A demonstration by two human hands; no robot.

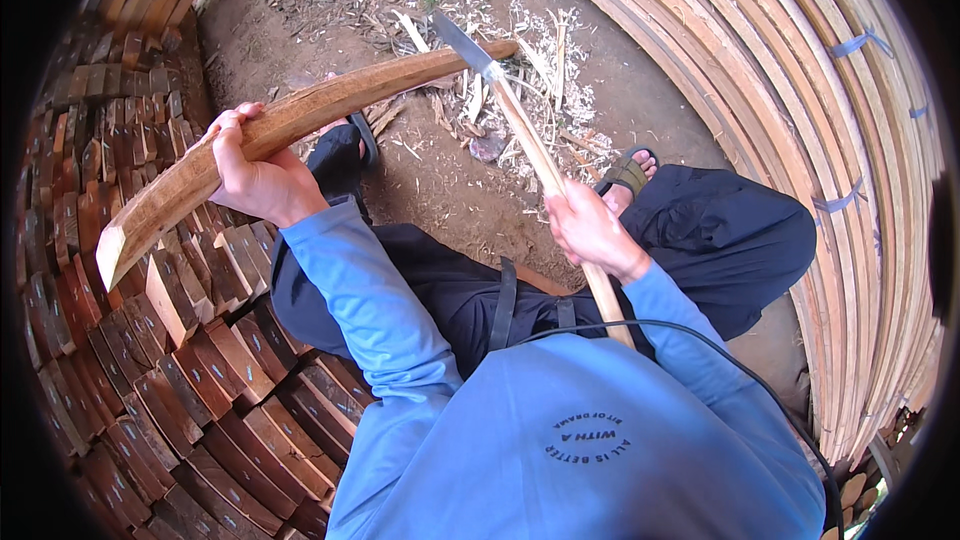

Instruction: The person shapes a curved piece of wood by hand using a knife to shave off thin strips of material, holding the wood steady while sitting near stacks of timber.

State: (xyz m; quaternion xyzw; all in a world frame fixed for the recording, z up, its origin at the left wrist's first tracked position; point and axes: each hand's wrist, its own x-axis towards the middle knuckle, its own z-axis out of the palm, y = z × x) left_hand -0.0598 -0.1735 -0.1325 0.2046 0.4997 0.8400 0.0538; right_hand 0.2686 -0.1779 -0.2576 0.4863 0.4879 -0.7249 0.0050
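Note:
My left hand [258,168] is wrapped round a thick, curved wooden piece [330,100] near its lower left end. The piece slants up to the right, and its near end shows a pale cut face. In my right hand [590,230] is the long pale wooden handle of a long-handled knife [515,120], gripped partway down its length. The grey metal blade points up and left. In this view it crosses the far end of the wooden piece; whether the two touch I cannot tell.
Wood shavings and chips [545,70] litter the dirt floor [440,180] beyond my feet. Stacked cut timber blocks [210,370] rise at the left. Long, bent pale strips [810,130], tied with blue bands, curve along the right. A black cable [720,348] runs over my shirt.

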